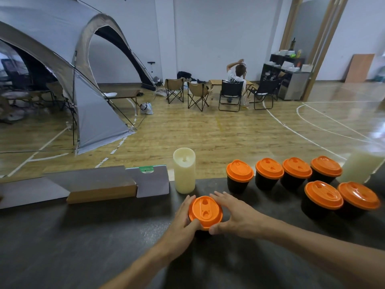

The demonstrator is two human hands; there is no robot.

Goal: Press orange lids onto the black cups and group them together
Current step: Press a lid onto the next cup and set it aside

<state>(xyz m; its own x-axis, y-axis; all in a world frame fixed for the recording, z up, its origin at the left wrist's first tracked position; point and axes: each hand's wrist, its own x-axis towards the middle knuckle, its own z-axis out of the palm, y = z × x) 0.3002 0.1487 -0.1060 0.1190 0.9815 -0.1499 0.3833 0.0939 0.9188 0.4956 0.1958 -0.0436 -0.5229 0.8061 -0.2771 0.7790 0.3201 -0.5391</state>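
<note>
An orange lid point(205, 211) sits on top of a black cup at the middle of the dark table point(83, 236); the cup itself is almost wholly hidden under the lid and my hands. My left hand point(184, 221) wraps the lid's left rim, thumb on its front edge. My right hand point(233, 213) clasps the right rim, fingers spread behind it. Several lidded black cups stand grouped at the right: a back row starting at one lidded cup point(239, 178) and two nearer ones, among them a front cup point(321, 200).
A cream pillar candle point(184, 171) stands just behind the held cup. A grey folder on a wooden block point(104, 187) lies at the left. A pale cylinder point(360, 165) stands at the far right edge. Beyond the table: wooden floor, tent, chairs, a seated person.
</note>
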